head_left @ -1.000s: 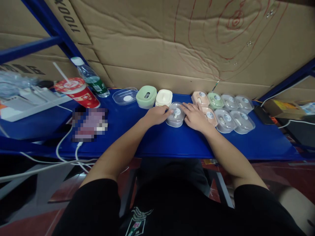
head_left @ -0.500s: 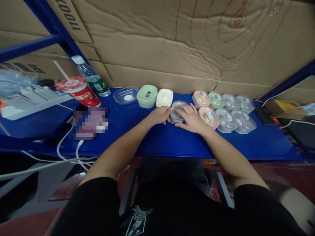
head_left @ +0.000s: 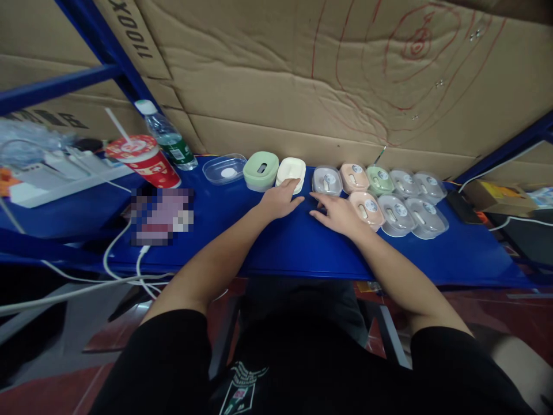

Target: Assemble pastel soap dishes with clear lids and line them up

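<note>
Left hand [head_left: 279,202] unclenched, fingers over the front of the cream box [head_left: 291,167]; right hand [head_left: 339,213] empty, spread just before the grey box [head_left: 327,180] on the worktop [head_left: 280,248]; contents unclear, bottle [head_left: 170,140] holding clear liquid

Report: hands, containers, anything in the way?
Left hand open, at cream rounded plastic container, contact unclear. Right hand open, holding nothing. Grey rounded clear-covered plastic container just beyond. Closest obstacle: front-row peach rounded plastic container, right side.

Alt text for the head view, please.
Left hand at a cream container, right hand near a gray container on a blue table. Lidded containers crowd the right; a green container, red cup and bottle sit left.
</note>
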A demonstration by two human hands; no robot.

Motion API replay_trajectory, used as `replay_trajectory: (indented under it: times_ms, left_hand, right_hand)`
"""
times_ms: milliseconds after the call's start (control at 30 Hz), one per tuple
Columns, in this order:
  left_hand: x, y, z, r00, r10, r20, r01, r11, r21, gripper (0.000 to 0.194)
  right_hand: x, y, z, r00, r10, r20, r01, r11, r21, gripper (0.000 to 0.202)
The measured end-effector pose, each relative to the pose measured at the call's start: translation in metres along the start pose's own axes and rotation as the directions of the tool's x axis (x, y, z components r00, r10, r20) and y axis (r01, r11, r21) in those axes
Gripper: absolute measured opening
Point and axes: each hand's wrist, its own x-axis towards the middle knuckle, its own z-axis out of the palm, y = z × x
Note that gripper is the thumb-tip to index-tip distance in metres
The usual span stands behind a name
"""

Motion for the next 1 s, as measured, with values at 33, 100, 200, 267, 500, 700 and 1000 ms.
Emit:
replay_trajectory:
  times_ms: [33,100,200,267,500,700,1000]
  left_hand:
    - [0.000,0.000,-0.001,1.000,-0.020,0.008,0.020,1.000,0.000,0.073]
    - [0.001,-0.001,-0.005,0.997,-0.077,-0.003,0.077,0.997,-0.013,0.078]
    - [0.002,-0.001,-0.011,0.990,-0.141,-0.017,0.141,0.990,-0.006,0.077]
    - [0.004,-0.004,-0.013,0.986,-0.164,-0.011,0.164,0.986,0.042,0.072]
    - [0.004,-0.010,-0.016,0.980,0.078,0.181,-0.088,0.995,0.049,0.055]
    - [-0.006,0.005,-0.022,0.927,0.246,0.282,-0.179,0.953,-0.243,0.035]
    - [0.001,-0.043,-0.057,0.833,-0.190,-0.520,0.172,0.982,-0.083,0.032]
  right_hand:
    - [0.000,0.000,0.002,1.000,0.019,0.019,-0.019,1.000,-0.013,0.067]
    - [0.001,0.001,0.005,0.998,0.053,0.029,-0.052,0.998,-0.040,0.082]
    - [0.001,0.002,0.005,0.996,0.090,0.026,-0.089,0.995,-0.037,0.091]
    - [0.001,0.002,0.004,0.996,0.091,0.019,-0.091,0.996,-0.010,0.090]
    - [0.001,0.010,0.005,0.991,-0.132,0.036,0.131,0.991,0.025,0.085]
    - [0.003,0.008,0.008,0.930,-0.306,0.202,0.282,0.950,0.136,0.084]
    - [0.000,-0.002,-0.004,0.925,-0.312,0.216,0.276,0.944,0.181,0.092]
